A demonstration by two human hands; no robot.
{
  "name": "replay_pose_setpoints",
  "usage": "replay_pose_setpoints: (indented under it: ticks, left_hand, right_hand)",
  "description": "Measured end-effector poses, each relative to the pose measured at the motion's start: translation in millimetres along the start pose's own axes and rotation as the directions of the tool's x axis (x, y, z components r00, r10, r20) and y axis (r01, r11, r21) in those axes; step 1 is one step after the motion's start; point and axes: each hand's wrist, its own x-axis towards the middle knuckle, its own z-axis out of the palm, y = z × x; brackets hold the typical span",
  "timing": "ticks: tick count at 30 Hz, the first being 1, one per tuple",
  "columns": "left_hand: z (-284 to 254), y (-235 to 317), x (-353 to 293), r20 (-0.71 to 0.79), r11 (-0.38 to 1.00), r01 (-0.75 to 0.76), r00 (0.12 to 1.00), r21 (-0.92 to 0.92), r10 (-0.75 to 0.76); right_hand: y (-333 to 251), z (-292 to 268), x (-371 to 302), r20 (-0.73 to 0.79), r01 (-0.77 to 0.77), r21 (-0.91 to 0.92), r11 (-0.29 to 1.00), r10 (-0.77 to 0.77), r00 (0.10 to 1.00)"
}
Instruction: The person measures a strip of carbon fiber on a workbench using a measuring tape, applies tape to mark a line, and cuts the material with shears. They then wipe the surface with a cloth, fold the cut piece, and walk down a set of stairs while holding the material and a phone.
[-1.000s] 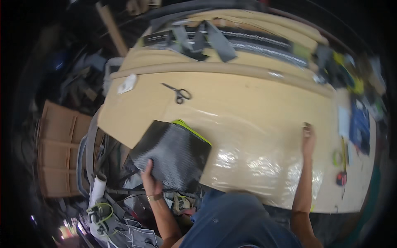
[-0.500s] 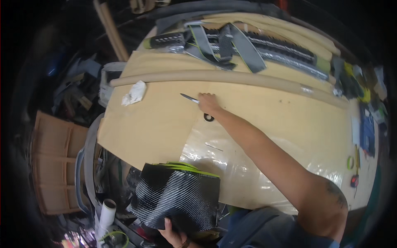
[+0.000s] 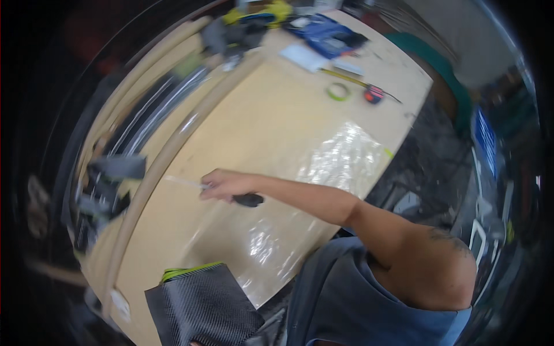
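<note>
My right hand (image 3: 222,185) is closed around a pair of scissors (image 3: 248,200) above the table. Their black handle sticks out under my palm and the blades, smeared by motion, point left. At the lower edge, a stack of black woven carbon-fibre sheets (image 3: 208,305) with bright green edges hangs over the near side of the table. Just a sliver of my left hand (image 3: 195,343) shows at its bottom, gripping the stack; the remaining fingers are out of sight.
Clear glossy film (image 3: 340,155) covers part of the pale table (image 3: 259,115). A long cardboard tube (image 3: 167,150) lies along its far side, with dark rolls (image 3: 156,109) and fabric strips (image 3: 118,167) beyond. Green tape (image 3: 338,91), a tape measure (image 3: 373,94) and a blue package (image 3: 326,36) lie toward the far right.
The view has swung to the right, bringing the table's right end into sight. My right hand now has the scissors lifted from the tabletop; the sheets stay in my left hand.
</note>
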Motion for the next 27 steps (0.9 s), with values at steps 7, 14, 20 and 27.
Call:
replay_pose_setpoints:
  ticks: [7,14,20,27]
  left_hand:
    - [134.3,4.1,-125.5,0.291,0.955,-0.250,0.912,-0.162,0.288]
    - [217.0,-5.0,-167.5,0.611,0.981,0.109,0.792,-0.161,0.012]
    - [253.6,-13.0,-213.3,0.729,0.941,0.324,0.667,-0.103,-0.150]
    - [304.1,-35.2,-258.1,0.426,0.933,-0.293,0.886,0.208,0.183]
  right_hand:
    - [-40.8,-197.7,-331.5,-0.582,0.315,0.416,0.853,-0.017,0.813]
    - [-38.8,-401.2,-496.0,-0.928,0.559,0.203,0.804,-0.024,0.371]
    - [-32.7,-554.7,-441.2,-0.877,0.448,0.341,0.827,0.108,0.469]
    - [17.0,-666.6,-323.0,-0.905,0.348,0.426,0.835,0.395,0.160]
